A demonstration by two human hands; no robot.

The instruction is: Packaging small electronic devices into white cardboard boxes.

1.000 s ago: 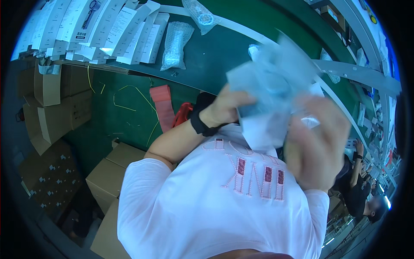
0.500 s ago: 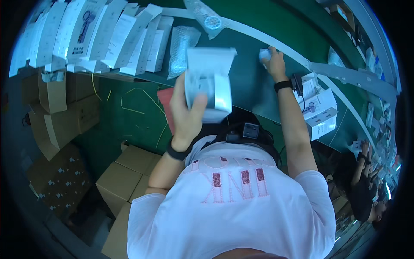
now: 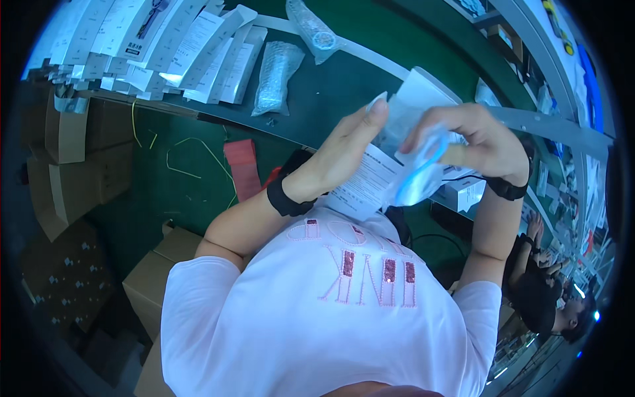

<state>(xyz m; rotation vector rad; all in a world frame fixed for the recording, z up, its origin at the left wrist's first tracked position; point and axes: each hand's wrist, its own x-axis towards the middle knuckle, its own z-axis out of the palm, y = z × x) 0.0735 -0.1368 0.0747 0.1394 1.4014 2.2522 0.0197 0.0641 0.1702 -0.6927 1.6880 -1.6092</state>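
My left hand is closed round an open white cardboard box, its thumb up at the flap end. The box is tilted in front of my shirt, with fine print on the side facing me and a raised white flap. Over its open end my right hand pinches a clear plastic bag that shows a bright blue streak. Blur keeps me from telling what is inside the bag. Whether the bag touches the box's rim is hidden behind my fingers.
Several upright white boxes line the far left of the dark table. Beside them lie a bubble-wrapped item and another bagged item. More white boxes lie right. Cardboard cartons stand left; another person works far right.
My right hand has come back from the far side of the table to the box, bringing the plastic bag. My left hand has moved right with the box and tilted it.
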